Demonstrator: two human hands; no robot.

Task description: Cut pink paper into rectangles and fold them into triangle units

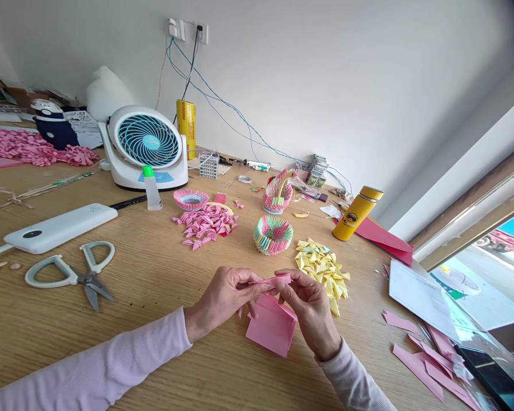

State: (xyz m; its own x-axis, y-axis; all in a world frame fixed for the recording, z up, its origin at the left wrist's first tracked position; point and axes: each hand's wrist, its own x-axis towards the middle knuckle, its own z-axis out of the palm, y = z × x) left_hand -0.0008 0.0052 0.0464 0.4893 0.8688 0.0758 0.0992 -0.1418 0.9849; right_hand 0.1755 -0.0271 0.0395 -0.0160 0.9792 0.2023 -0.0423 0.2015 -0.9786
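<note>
Between both hands, above the table, is a narrow folded strip of pink paper (281, 279). My left hand (223, 299) pinches its left end, and my right hand (310, 308) pinches the right end between thumb and fingers. Directly below lies a small stack of pink paper sheets (270, 330). Beyond my right hand is a heap of folded yellow paper triangles (321, 264). A round woven-looking paper bowl (273, 234) in pink, green and yellow stands just past my hands. Further left is a pile of folded pink paper triangles (205, 224).
Open scissors (89, 279) and a white handheld device (62, 228) lie left. A glue bottle (152, 191) stands before the fan (148, 142). Behind the bowl is a paper basket (277, 194); rightward stand a yellow flask (358, 213) and pink paper scraps (420, 365).
</note>
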